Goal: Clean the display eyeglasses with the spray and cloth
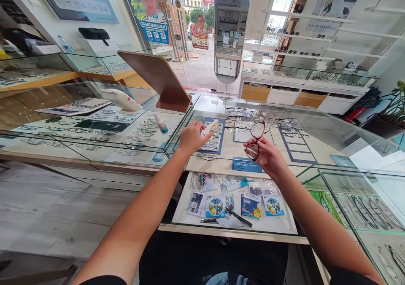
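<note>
Glass counter [325,139]: left hand [190,138] half-curled at pale item [209,128], grip unclear; right hand [270,155] pinching round eyeglasses [257,130].

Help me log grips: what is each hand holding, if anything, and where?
Right hand: round-lensed eyeglasses, gripped around the lower lens rim. Left hand: whether it holds the whitish item is unclear.

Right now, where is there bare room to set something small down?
In the open drawer, the front right corner looks bare, between the black pen-like tool and the right wall; so does a smaller patch at its front left. The drawer's middle is crowded with printed cards and clear bags.
</note>
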Demonstrator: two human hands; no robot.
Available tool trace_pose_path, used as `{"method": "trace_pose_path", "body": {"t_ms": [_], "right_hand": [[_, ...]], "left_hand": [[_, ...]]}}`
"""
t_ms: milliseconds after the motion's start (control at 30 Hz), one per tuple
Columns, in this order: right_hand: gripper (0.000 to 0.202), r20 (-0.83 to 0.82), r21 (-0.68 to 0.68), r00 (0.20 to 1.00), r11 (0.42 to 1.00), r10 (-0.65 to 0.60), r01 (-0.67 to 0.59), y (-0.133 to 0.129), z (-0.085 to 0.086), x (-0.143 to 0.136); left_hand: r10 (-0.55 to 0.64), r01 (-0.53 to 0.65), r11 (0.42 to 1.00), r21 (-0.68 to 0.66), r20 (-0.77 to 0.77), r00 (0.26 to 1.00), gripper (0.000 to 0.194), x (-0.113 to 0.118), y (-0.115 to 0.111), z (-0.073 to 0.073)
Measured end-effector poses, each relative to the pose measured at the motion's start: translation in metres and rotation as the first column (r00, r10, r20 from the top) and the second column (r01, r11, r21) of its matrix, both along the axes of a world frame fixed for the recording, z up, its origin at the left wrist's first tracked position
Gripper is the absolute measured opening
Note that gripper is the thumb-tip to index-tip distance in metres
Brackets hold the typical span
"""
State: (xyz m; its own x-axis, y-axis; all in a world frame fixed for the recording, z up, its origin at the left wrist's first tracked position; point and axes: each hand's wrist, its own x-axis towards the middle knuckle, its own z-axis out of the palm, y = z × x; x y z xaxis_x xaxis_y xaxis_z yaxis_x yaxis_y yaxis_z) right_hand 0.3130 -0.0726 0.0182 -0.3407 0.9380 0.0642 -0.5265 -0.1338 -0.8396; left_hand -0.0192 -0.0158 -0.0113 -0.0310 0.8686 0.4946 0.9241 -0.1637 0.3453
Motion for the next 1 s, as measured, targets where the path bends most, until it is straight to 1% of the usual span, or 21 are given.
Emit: {"method": "trace_pose_path", "body": {"t_ms": [33, 67, 133, 200, 300, 400, 500, 567, 667, 733, 867, 1000], "right_hand": [[0.028, -0.004, -0.002, 1.000, 1.000, -0.004, 0.004, 0.000, 0.000, 0.000], [0.028, -0.004, -0.004, 1.000, 1.000, -0.006, 0.006, 0.000, 0.000, 0.000], [0.027, 0.002, -0.002, 1.000, 1.000, -0.009, 0.009, 0.000, -0.001, 0.000], [0.026, 0.013, 0.005, 1.000, 1.000, -0.002, 0.002, 0.000, -0.003, 0.000], [0.026, 0.022, 0.016, 1.000, 1.000, 0.003, -0.004, -0.001, -0.005, 0.001], [0.028, 0.022, 0.012, 1.000, 1.000, -0.003, 0.003, -0.002, -0.005, 0.000], [0.028, 0.025, 0.000, 1.000, 1.000, -0.001, 0.001, -0.004, -0.004, 0.000], [0.027, 0.021, -0.003, 1.000, 1.000, 0.000, 0.000, -0.004, -0.004, 0.000], [0.025, 0.014, 0.001, 1.000, 1.000, -0.003, 0.003, -0.005, -0.004, 0.000], [0.025, 0.023, 0.005, 1.000, 1.000, -0.002, 0.002, -0.004, -0.005, 0.000], [0.024, 0.035, 0.012, 0.999, 1.000, 0.002, -0.003, -0.004, -0.007, 0.001], [0.024, 0.026, 0.004, 1.000, 1.000, 0.002, -0.002, -0.005, -0.007, 0.000]], "left_hand": [[-0.027, 0.026, 0.997, -0.069, -0.020, 0.999, 0.036, 0.007, 0.000, -0.003], [-0.041, 0.038, 0.992, -0.119, -0.022, 0.999, 0.035, 0.011, 0.000, -0.005], [-0.045, 0.046, 0.983, -0.175, 0.011, 0.999, 0.025, 0.012, 0.001, -0.009], [-0.030, 0.039, 0.982, -0.186, 0.050, 0.998, 0.015, 0.008, 0.002, -0.011], [0.008, 0.010, 0.981, -0.196, 0.089, 0.996, 0.016, -0.001, 0.004, -0.010], [0.029, -0.006, 0.980, -0.199, 0.110, 0.993, 0.018, -0.006, 0.002, -0.007], [-0.028, 0.049, 0.979, -0.197, 0.108, 0.994, 0.023, -0.005, -0.002, -0.004], [-0.065, 0.094, 0.974, -0.207, 0.141, 0.988, 0.023, -0.003, -0.004, -0.002], [-0.067, 0.118, 0.969, -0.218, 0.227, 0.972, 0.019, -0.003, -0.004, -0.002], [-0.051, 0.116, 0.969, -0.217, 0.281, 0.958, 0.020, -0.004, -0.002, -0.003], [0.014, 0.089, 0.973, -0.215, 0.438, 0.899, 0.025, -0.011, 0.005, -0.005], [0.131, 0.005, 0.976, -0.218, 0.603, 0.787, 0.028, -0.018, 0.015, -0.008]]}}
